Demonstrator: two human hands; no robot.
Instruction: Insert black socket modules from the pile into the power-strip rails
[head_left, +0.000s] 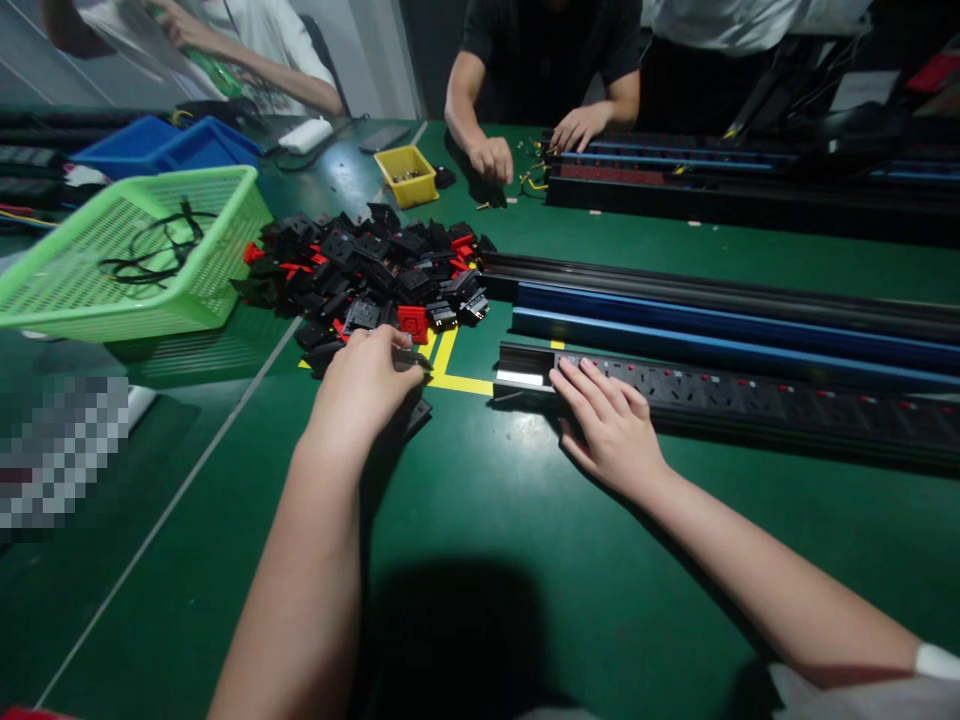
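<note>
Holding, left hand (364, 375): thumb and fingertips closed on a dark module (417, 360) at the near edge of the pile (375, 265), which serves as landmark. Exact grip partly hidden by the hand. Right hand (600, 415): flat, fingers a little apart, laid over the pile-side end of the black socket rail (720, 400), to the right of the pile and nearer the wearer. A short stretch of channel at that end shows bare.

Risks (judgement): modules look loosely heaped; a tug at the pile's near side could bring others sliding down. A thin pinch could let the held module slip or turn. Uneven pressure from the right hand might skew the rail toward the blue channel (637, 325), just beyond it.

Containers: green basket (214, 295), left of the pile, holds a looped black cable (186, 215). Yellow bin (420, 192), beyond the pile, holds small pieces, too small to identify. Blue trays (131, 148), beyond and left of the pile; contents not discernible. A co-worker's hand (493, 160) is beyond the pile, to its right, well apart from both hands.
</note>
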